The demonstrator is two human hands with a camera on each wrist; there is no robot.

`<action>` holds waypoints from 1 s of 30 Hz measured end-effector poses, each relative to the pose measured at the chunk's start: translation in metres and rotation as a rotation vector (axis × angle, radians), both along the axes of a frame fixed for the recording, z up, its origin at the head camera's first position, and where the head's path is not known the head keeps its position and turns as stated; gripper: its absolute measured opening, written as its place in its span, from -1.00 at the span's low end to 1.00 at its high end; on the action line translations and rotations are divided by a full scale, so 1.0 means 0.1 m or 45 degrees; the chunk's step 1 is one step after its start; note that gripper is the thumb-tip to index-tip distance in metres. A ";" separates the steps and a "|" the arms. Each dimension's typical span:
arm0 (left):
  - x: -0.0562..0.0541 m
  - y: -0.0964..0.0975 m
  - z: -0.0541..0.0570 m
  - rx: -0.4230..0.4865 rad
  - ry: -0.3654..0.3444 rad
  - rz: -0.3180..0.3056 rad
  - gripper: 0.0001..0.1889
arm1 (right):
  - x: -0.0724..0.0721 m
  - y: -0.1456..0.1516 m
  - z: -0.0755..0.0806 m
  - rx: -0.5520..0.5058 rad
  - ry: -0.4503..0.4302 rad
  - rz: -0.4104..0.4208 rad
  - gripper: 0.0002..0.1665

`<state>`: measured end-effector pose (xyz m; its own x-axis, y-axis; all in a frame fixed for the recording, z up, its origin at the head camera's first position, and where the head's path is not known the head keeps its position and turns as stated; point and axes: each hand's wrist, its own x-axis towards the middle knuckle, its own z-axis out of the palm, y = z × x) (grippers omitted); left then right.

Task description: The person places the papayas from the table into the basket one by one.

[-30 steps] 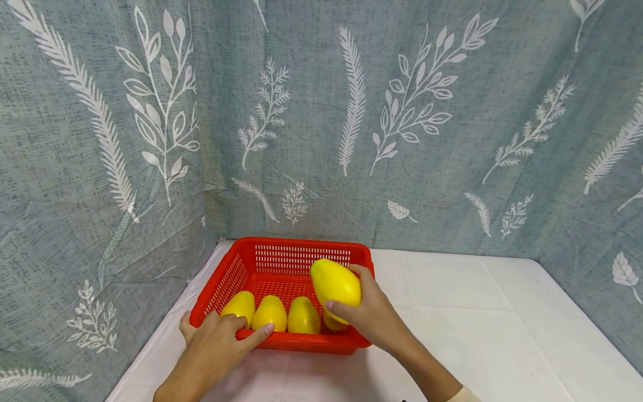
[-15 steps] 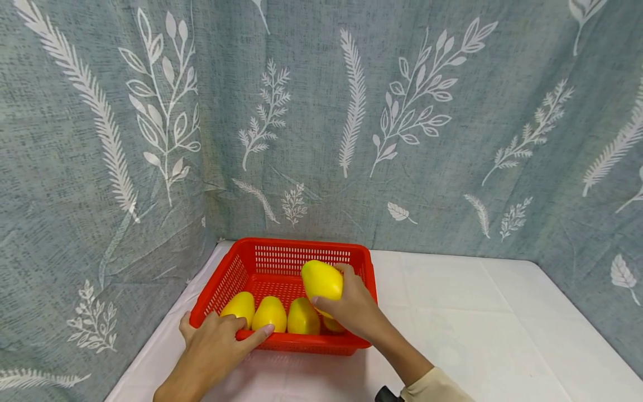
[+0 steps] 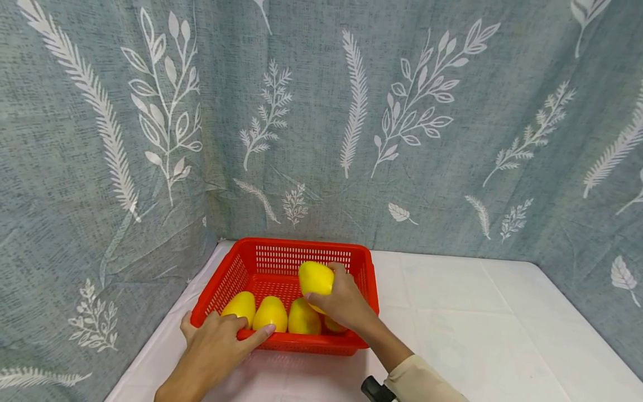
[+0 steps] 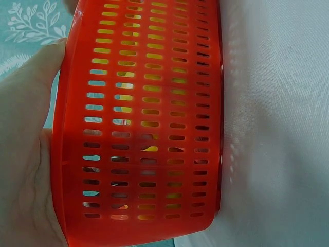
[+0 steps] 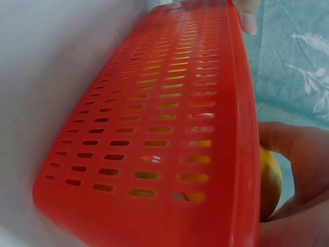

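Observation:
A red plastic basket (image 3: 369, 262) with slotted walls stands on the white-covered table. My left hand (image 3: 211, 346) grips its front left corner, thumb lying along the front rim. My right hand (image 3: 346, 298) holds a yellow mango (image 3: 315, 278) above the right part of the basket, fingers and thumb around its sides. Several yellow mangoes line the front wall inside, including one at the left (image 3: 241, 307), one beside it (image 3: 270, 314) and one below the held fruit (image 3: 303, 318). Another at the right (image 3: 334, 325) is partly hidden by my right hand.
A white cloth (image 3: 477, 324) covers the table, extending right of the basket. Grey-green curtains (image 3: 321, 212) with white leaf prints hang behind and at both sides. A black object (image 3: 374, 388) sits at my right sleeve.
My right hand has moved left with the mango, further over the basket and the row of fruit. My left hand and the basket have stayed in place.

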<state>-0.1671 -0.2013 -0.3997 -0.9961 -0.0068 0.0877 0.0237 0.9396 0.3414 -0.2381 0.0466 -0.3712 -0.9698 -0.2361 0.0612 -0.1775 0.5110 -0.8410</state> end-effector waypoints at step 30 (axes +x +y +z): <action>0.01 -0.01 0.01 0.032 -0.022 0.009 -0.15 | -0.12 -0.24 -0.04 0.192 -0.114 -0.083 0.07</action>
<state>-0.1665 -0.2024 -0.3991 -0.9974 -0.0158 0.0698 0.0108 0.9309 0.3651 -0.2502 0.0228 -0.3751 -0.9833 -0.1727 -0.0574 -0.0678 0.6403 -0.7651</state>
